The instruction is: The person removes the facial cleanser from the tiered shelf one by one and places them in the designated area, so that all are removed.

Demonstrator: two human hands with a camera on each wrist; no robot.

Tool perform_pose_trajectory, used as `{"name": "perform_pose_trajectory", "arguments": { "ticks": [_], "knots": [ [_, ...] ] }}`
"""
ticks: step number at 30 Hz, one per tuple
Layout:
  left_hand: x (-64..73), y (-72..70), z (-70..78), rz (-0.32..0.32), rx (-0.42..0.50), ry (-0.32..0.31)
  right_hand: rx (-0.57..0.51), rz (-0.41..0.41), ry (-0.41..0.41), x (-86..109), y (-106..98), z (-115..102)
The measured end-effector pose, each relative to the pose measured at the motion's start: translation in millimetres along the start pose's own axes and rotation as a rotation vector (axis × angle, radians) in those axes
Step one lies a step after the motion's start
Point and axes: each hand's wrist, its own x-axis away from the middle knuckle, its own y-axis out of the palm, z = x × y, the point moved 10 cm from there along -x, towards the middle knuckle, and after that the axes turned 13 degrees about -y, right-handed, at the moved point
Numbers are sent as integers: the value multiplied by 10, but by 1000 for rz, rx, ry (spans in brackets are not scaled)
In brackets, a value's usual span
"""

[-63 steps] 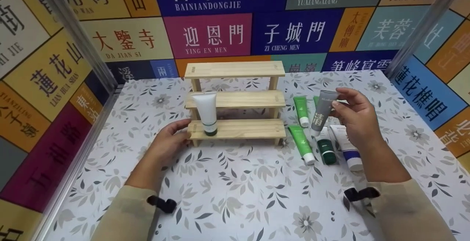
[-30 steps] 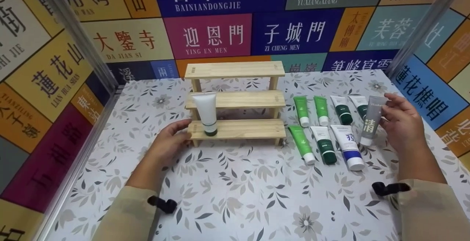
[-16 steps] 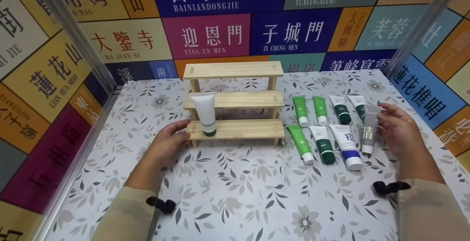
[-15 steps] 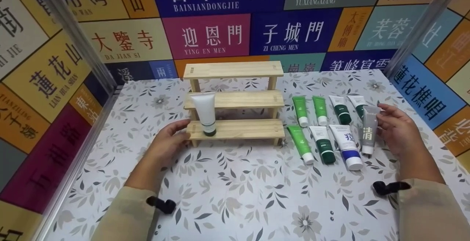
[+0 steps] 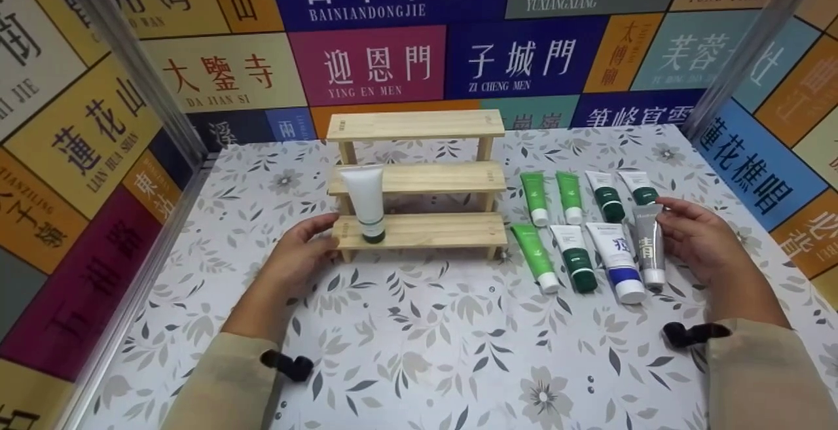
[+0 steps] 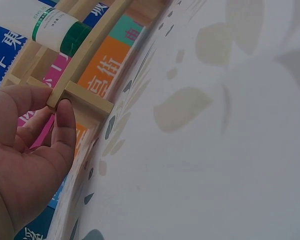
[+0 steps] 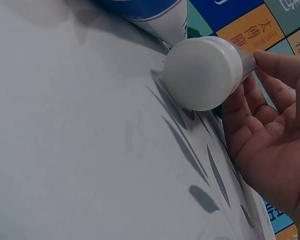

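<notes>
My right hand (image 5: 700, 240) holds a grey squeeze tube (image 5: 649, 237) by its upper end, at the right end of the front row of tubes. In the right wrist view its white cap (image 7: 205, 74) faces the camera, close above the tabletop. My left hand (image 5: 304, 247) pinches the left end of the bottom step of a wooden three-tier stand (image 5: 425, 230); the left wrist view shows thumb and finger on the wood (image 6: 85, 57). A white tube with a dark green cap (image 5: 365, 201) stands upright on that step, at its left.
Beside the grey tube lies a white tube with a blue band (image 5: 615, 260). Further left are a white-and-green tube (image 5: 574, 256) and a green tube (image 5: 535, 256). Behind them a back row includes a green tube (image 5: 535, 197). Printed panels (image 5: 380, 63) enclose the floral-covered table (image 5: 419, 351).
My right hand has carried the grey tube rightward past the other tubes, then lowered it beside the blue-banded tube. My left hand stays on the stand.
</notes>
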Motion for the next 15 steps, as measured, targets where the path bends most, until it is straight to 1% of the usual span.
{"name": "perform_pose_trajectory", "arguments": {
  "ticks": [4,7,11,15],
  "knots": [
    [2,3,3,-2,1,2,16,-19,9,-9,5,30],
    [-1,2,1,0,5,-2,53,-30,13,-15,9,42],
    [-9,-4,-5,4,10,-8,131,-38,16,-23,16,49],
    [-16,-3,-4,4,14,1,212,-30,40,-23,11,70]
  ]
}}
